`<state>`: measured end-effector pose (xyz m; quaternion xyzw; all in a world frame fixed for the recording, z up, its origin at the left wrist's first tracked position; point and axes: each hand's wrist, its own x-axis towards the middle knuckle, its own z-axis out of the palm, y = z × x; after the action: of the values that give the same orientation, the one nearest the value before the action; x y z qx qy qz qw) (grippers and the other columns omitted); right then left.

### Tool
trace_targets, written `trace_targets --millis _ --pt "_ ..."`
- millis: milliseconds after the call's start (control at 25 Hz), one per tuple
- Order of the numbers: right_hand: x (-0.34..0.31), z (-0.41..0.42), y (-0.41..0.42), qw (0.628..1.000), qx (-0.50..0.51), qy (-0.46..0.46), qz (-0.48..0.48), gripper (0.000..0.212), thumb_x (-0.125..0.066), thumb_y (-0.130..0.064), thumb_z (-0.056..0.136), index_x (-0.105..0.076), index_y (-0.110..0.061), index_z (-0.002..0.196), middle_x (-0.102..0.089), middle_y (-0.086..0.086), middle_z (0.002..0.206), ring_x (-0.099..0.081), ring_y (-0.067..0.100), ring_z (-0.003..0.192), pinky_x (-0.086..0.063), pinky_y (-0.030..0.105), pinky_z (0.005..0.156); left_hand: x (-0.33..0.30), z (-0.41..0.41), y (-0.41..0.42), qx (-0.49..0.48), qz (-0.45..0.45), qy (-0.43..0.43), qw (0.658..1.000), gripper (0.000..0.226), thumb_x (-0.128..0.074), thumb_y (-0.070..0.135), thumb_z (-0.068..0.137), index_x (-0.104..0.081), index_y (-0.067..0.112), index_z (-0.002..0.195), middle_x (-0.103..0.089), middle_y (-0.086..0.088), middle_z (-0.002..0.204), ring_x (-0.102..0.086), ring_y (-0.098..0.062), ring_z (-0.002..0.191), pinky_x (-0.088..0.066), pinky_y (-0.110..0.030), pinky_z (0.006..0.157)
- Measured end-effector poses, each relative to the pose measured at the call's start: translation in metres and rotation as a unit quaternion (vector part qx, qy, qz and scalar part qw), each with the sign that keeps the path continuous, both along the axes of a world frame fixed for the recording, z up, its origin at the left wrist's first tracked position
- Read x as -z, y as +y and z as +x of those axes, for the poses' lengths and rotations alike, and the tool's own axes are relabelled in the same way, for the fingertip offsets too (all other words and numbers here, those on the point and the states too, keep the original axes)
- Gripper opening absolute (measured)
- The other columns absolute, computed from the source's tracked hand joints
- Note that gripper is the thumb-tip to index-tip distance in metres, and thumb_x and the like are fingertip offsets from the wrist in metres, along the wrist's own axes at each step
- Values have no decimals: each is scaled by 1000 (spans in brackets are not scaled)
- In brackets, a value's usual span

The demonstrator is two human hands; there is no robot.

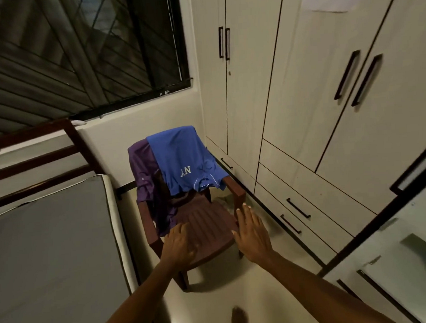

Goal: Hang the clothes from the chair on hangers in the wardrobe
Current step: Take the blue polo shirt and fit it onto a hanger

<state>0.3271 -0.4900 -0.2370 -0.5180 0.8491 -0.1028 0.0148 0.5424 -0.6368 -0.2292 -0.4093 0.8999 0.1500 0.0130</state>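
Two garments, blue shirt [184, 160], purple shirt [145, 175], on chair [206, 226]; both hands' fingers spread.

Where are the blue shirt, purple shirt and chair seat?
blue shirt [182, 158]: head view, middle of its draped back panel.
purple shirt [142, 170]: head view, part over the backrest.
chair [205, 221]: head view, bare ribbed seat.
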Motion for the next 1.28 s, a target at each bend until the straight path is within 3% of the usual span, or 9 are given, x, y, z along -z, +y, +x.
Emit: trace_targets --millis 120,280,640,800,920,1080,1160,1280 --pt "19 -29 -44 1000 7 -15 20 75 -58 -46 97 -34 -7 156 -32 22 162 -33 37 150 -35 47 118 22 -17 -44 -19 14 -20 1000 86 -69 56 81 -38 15 150 -48 -11 146 -52 -31 129 -47 -42 104" --pt "31 -67 -95 999 8 -22 36 73 -61 -45 96 -39 -5 153 -34 24 160 -35 38 149 -37 47 117 42 -40 -95 -35 34 -50 998 84 -67 59 81 -37 16 147 -51 -10 142 -54 -32 124 -48 -47 100" --pt "63 -123 -194 993 25 -68 89 75 -60 -45 96 -33 -7 154 -31 23 161 -34 37 148 -38 47 117 70 -117 -193 -48 111 -54 991 82 -80 41 74 -49 -2 137 -55 -26 131 -58 -46 115 -50 -50 89" --pt "88 -143 -242 989 37 -80 118 75 -63 -42 95 -34 -8 154 -34 22 159 -37 38 145 -41 51 114 102 -146 -240 -17 124 -57 990 89 -63 53 72 -46 0 141 -55 -24 133 -57 -44 117 -49 -48 95" --pt "108 -162 -293 986 44 -81 137 75 -75 -36 88 -44 -5 148 -46 23 151 -47 37 138 -46 48 109 122 -166 -285 8 129 -45 991 87 -53 55 73 -49 2 142 -57 -21 134 -59 -40 119 -50 -48 100" --pt "151 -190 -360 984 50 -88 144 66 -79 -22 83 -52 -4 140 -58 20 136 -58 36 124 -52 43 99 158 -196 -350 17 145 -78 986 79 -60 58 76 -53 4 133 -69 -16 120 -71 -32 105 -58 -42 89" --pt "178 -205 -393 987 33 -72 140 53 -72 -16 85 -55 -6 134 -58 19 131 -59 35 119 -52 42 98 180 -213 -383 15 154 -62 986 84 -71 52 79 -47 2 143 -59 -21 135 -62 -36 119 -51 -45 101" --pt "209 -222 -428 987 27 -50 152 53 -73 -17 84 -52 -10 132 -54 16 133 -58 31 116 -53 40 94 208 -235 -418 31 120 -53 991 91 -58 61 81 -38 7 151 -49 -19 145 -52 -35 128 -46 -45 107"
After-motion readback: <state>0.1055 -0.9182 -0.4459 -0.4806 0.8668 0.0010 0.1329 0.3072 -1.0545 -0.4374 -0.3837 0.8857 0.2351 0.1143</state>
